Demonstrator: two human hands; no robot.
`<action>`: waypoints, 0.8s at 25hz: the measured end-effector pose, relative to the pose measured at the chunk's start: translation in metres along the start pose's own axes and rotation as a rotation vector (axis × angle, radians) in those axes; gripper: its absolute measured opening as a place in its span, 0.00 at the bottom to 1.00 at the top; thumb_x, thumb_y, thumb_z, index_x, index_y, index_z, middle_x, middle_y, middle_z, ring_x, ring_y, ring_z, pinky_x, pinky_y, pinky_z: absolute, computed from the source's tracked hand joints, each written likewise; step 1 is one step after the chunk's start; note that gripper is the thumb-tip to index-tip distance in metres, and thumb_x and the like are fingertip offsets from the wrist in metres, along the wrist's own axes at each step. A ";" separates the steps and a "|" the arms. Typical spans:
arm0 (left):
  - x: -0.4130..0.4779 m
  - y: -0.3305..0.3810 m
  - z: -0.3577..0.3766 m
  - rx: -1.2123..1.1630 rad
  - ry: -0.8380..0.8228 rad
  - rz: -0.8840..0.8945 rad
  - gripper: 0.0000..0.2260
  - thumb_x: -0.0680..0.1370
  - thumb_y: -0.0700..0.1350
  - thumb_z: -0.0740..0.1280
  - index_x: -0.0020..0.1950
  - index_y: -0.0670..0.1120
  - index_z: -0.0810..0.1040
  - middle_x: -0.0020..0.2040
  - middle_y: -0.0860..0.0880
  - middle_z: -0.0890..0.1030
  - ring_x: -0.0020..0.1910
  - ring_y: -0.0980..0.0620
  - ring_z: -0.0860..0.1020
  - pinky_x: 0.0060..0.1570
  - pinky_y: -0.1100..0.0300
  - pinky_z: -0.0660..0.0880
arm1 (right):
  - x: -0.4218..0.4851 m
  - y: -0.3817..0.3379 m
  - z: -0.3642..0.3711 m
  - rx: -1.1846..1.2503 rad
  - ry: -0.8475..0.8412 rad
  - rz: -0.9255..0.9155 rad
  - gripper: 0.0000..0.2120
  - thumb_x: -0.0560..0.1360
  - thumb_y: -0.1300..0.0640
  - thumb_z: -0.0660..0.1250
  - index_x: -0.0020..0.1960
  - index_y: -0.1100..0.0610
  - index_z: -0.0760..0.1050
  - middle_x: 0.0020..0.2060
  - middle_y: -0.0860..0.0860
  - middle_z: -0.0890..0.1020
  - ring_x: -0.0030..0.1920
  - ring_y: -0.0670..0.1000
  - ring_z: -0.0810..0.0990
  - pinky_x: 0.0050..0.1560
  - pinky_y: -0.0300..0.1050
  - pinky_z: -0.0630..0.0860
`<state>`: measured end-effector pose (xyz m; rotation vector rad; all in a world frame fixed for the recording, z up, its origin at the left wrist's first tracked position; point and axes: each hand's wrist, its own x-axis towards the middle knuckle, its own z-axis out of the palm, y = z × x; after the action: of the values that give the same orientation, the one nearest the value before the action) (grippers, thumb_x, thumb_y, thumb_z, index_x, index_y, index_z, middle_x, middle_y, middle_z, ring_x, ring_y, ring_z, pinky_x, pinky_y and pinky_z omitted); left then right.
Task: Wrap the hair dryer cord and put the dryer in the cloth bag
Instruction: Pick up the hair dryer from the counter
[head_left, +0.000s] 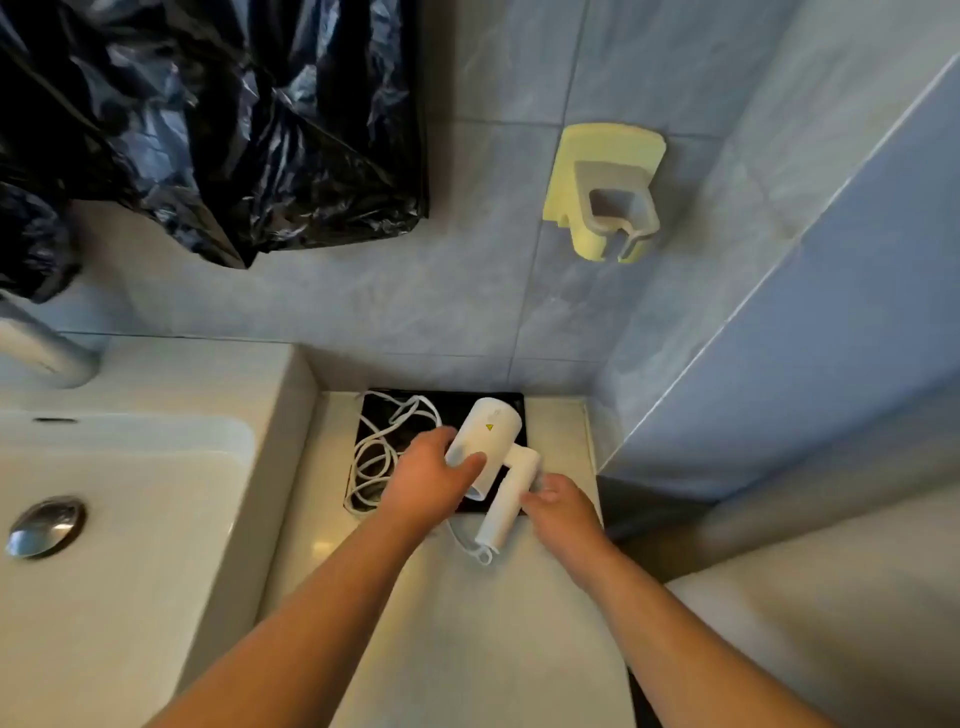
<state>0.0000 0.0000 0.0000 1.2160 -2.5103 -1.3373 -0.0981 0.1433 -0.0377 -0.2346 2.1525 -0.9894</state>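
A white hair dryer (491, 431) lies on a black tray (511, 402) at the back of the counter, its handle (506, 499) pointing toward me. Its white cord (382, 447) lies in loose loops on the tray's left half. My left hand (431, 480) grips the dryer's barrel from the left, thumb across its front. My right hand (563, 501) touches the handle from the right, fingers curled; whether it grips is unclear. No cloth bag is in view.
A white sink (119, 519) with a chrome drain plug (47, 526) and tap (41, 345) is at the left. A yellow wall holder (605, 189) hangs above the tray. Black plastic sheeting (208, 114) hangs at upper left. A blue wall (805, 364) closes the right.
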 end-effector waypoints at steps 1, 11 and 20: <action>0.013 0.001 0.006 0.038 -0.011 0.000 0.21 0.76 0.55 0.69 0.65 0.45 0.75 0.59 0.48 0.78 0.53 0.49 0.78 0.49 0.55 0.76 | 0.008 -0.003 0.005 -0.021 0.029 -0.009 0.09 0.75 0.54 0.64 0.51 0.59 0.75 0.43 0.55 0.80 0.43 0.54 0.79 0.42 0.48 0.75; 0.046 -0.006 0.026 0.134 -0.033 -0.082 0.24 0.70 0.53 0.75 0.61 0.47 0.71 0.53 0.48 0.79 0.47 0.49 0.77 0.47 0.52 0.79 | 0.031 -0.009 0.021 0.035 0.167 0.052 0.09 0.72 0.52 0.70 0.47 0.58 0.81 0.40 0.53 0.83 0.41 0.52 0.81 0.37 0.43 0.75; -0.035 0.019 -0.032 -0.313 0.117 0.043 0.24 0.62 0.56 0.77 0.54 0.56 0.74 0.53 0.48 0.75 0.52 0.49 0.78 0.47 0.50 0.80 | -0.071 -0.060 -0.012 0.369 0.034 -0.297 0.11 0.77 0.55 0.66 0.59 0.49 0.73 0.49 0.46 0.81 0.49 0.46 0.80 0.44 0.39 0.73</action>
<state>0.0244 0.0074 0.0442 1.1305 -2.1345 -1.5276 -0.0642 0.1402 0.0498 -0.3653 1.9531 -1.5473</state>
